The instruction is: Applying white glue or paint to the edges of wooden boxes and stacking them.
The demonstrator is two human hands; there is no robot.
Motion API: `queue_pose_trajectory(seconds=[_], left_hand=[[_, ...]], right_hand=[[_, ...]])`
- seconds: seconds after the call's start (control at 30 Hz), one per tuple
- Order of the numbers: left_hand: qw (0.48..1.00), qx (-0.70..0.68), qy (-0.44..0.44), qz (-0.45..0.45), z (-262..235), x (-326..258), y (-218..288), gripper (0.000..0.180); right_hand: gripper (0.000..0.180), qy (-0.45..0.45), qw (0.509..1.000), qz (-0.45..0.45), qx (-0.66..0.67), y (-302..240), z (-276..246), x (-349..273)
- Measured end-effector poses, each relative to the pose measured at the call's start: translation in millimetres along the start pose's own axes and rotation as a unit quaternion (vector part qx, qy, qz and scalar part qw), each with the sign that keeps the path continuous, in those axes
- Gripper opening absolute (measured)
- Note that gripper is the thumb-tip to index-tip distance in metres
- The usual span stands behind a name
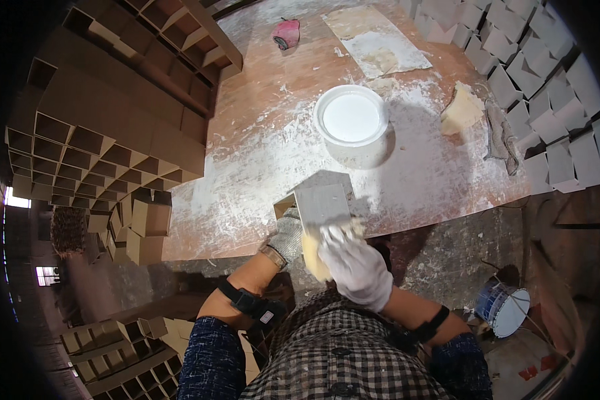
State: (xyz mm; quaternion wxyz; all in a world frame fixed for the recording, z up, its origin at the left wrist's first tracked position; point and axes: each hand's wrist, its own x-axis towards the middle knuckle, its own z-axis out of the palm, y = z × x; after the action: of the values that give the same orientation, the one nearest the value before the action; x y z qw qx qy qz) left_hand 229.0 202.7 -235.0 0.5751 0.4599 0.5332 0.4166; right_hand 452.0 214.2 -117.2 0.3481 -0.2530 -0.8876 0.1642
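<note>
At the near edge of the worktop (260,153), our left hand (285,239) curls its fingers under the small open cardboard box (321,200), steadying it; right-hand (355,263) fingers pinch a yellow sponge (311,253) against its side, the white glue bucket (351,119) just beyond.

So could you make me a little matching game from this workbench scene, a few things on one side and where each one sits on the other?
Things:
1. white bucket
2. pink glove
3. grey box
4. blue can

Places:
A. on the floor, lower right
B. far end of the table
C. in the gloved hands, left hand and right hand
D. middle of the table

Pairs: 1-D, 2-B, 3-C, 4-A
</note>
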Motion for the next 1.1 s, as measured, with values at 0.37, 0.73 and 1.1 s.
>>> queue_pose_trajectory(seconds=[0.37, 0.73, 1.1], left_hand=[[0.979, 0.178, 0.036, 0.088, -16, 11, -36, 0.033], [0.99, -0.087, 0.05, -0.1, -5, 4, 2, 0.032], [0.981, 0.162, -0.033, 0.101, -4, 11, 7, 0.027]], right_hand=[[0.03, 0.011, 0.999, 0.053, -0.006, 65, 2, 58], [0.032, -0.252, 0.95, 0.145, 0.113, 42, 2, -46], [0.036, -0.039, 0.996, 0.083, -0.019, 8, 19, 56]])
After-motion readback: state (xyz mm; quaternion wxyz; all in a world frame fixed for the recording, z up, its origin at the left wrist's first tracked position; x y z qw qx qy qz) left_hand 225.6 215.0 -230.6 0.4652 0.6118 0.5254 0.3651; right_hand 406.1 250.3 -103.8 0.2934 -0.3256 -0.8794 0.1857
